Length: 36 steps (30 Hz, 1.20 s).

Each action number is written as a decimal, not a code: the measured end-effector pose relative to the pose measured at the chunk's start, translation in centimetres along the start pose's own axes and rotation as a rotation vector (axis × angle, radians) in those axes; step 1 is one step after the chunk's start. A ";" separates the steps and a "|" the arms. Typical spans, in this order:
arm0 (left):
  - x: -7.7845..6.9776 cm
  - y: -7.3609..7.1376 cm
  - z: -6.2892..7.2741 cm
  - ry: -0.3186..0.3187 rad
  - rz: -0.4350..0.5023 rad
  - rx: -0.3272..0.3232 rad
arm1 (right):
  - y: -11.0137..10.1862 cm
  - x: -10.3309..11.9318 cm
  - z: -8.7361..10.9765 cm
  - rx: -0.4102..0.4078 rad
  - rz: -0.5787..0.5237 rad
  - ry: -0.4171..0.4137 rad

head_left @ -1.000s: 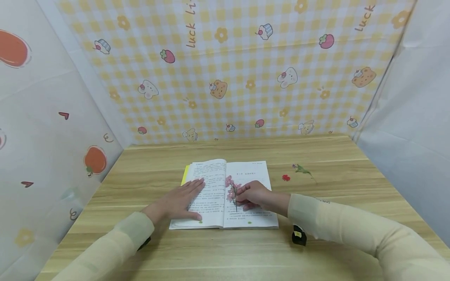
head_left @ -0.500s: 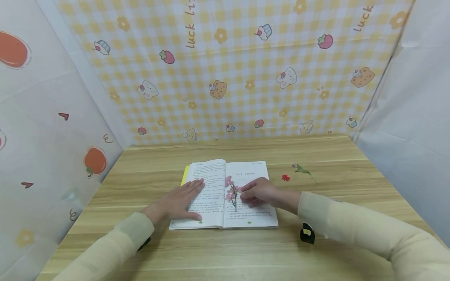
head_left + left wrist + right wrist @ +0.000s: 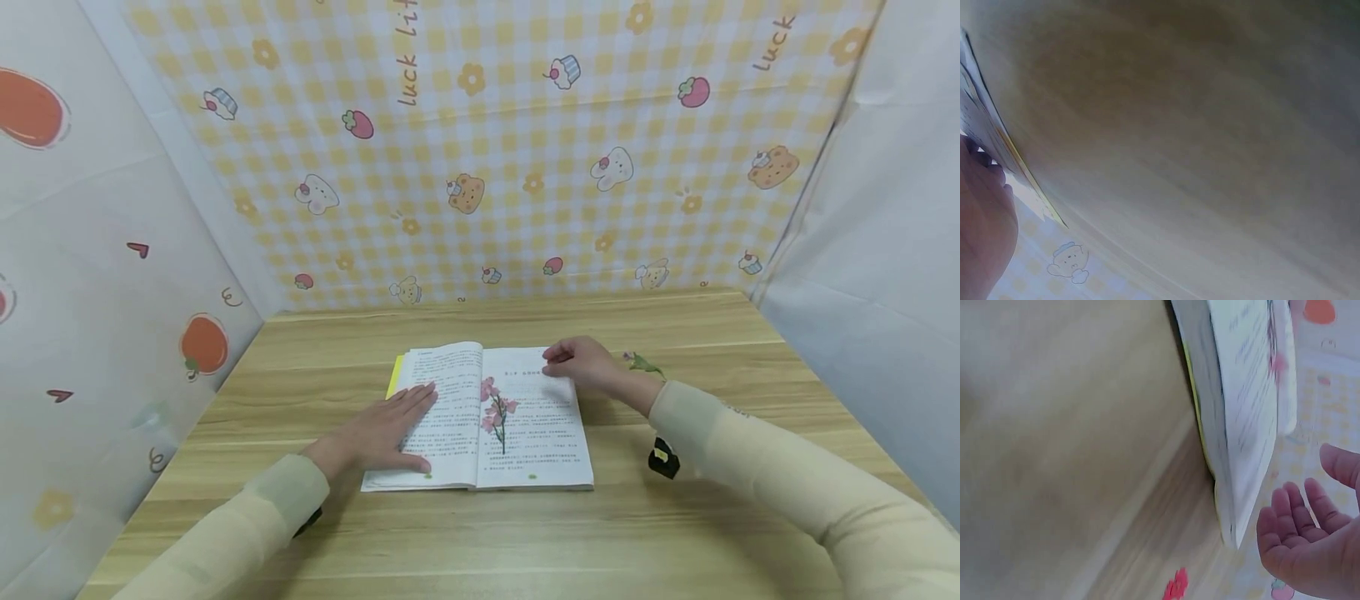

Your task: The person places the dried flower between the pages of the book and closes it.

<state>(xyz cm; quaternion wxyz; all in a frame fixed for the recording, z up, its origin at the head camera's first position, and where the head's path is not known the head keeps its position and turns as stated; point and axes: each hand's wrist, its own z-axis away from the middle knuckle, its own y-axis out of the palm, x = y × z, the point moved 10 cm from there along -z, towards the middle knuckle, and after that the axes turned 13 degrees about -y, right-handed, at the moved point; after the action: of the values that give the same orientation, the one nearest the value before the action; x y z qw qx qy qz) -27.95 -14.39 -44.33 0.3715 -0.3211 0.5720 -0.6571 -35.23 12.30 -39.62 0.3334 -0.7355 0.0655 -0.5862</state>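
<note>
An open book (image 3: 536, 462) lies on the table, and a pink flower sprig (image 3: 497, 408) with a dark stem rests on its right page beside the fold. My left hand (image 3: 378, 429) lies flat on the left page with fingers spread. Over the upper right edge of the book hovers my right hand (image 3: 588, 365), holding nothing; its fingers are loosely bent and the thumb stands apart in the right wrist view. A small red flower (image 3: 1176, 585) lies on the table past the book; the right hand hides it in the head view. A purple flower with green leaves (image 3: 642, 363) is partly behind the right wrist.
The wooden table (image 3: 480, 542) runs back to a yellow checked cloth wall (image 3: 480, 233). White cloth walls stand at the left and right. A yellow cover edge (image 3: 393, 377) shows under the book's left side.
My right hand has let go of the pink flower sprig and moved right and away from me, toward the red flower. The sprig stays on the page. The left hand has kept its place.
</note>
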 end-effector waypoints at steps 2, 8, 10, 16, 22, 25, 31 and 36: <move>0.0 0.0 0.0 0.001 -0.001 -0.001 | -0.5 0.1 -0.3 0.000 0.082 -0.030; 0.0 0.0 0.0 -0.001 0.010 0.000 | -0.8 0.2 -1.1 0.047 0.289 -0.134; 0.0 -0.1 0.1 -0.002 0.011 0.000 | -0.7 0.0 -1.4 0.066 0.334 -0.163; -0.3 -0.2 0.2 0.004 0.023 -0.001 | 0.3 -0.6 -1.9 0.167 0.506 -0.269; -0.2 -0.2 0.1 0.003 0.018 -0.002 | 0.5 -1.5 -2.2 0.218 0.644 -0.364; -0.1 -0.1 -0.1 -0.004 0.005 0.001 | 0.4 -2.0 -2.4 0.232 0.721 -0.391; -0.1 -0.2 0.0 0.000 0.010 -0.001 | 0.8 -2.7 -2.4 0.287 0.820 -0.416; -0.1 -0.1 0.0 0.002 0.004 0.000 | 1.0 -3.2 -2.3 0.340 0.826 -0.387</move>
<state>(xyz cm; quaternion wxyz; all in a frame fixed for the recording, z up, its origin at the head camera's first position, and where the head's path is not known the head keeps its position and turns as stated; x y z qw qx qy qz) -27.88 -14.27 -44.20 0.3724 -0.3191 0.5730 -0.6566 -37.99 12.18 -42.62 0.6597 -0.6787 0.1918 -0.2596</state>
